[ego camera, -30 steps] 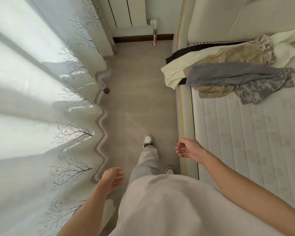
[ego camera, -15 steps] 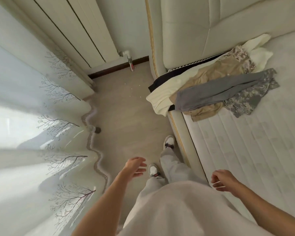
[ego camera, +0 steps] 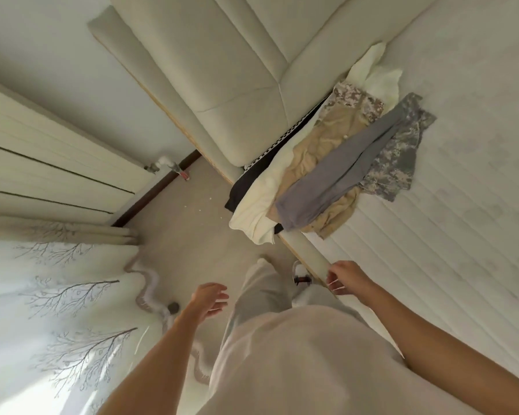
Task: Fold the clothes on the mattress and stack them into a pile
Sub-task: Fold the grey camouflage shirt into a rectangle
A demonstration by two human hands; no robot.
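Unfolded clothes lie in a loose heap at the head end of the white mattress [ego camera: 450, 235]. A grey garment [ego camera: 333, 181] is on top, over a beige one [ego camera: 318, 151], a camouflage one [ego camera: 399, 163], a cream one [ego camera: 255, 211] hanging over the bed edge, and a black one [ego camera: 243, 187]. My left hand [ego camera: 209, 299] hangs over the floor with relaxed fingers, holding nothing. Near the bed's side rail is my right hand [ego camera: 346, 278], its fingers loosely curled and empty. Both hands are well short of the clothes.
A padded cream headboard [ego camera: 222, 94] rises behind the clothes. A radiator [ego camera: 42, 175] with a valve [ego camera: 168, 167] lines the left wall. A sheer curtain with a tree print [ego camera: 57, 310] hangs at the left. I stand on the narrow floor strip [ego camera: 186, 235] between curtain and bed.
I have walked along the bed toward the clothes and the view has turned right. Both hands swung with my steps and hold nothing.
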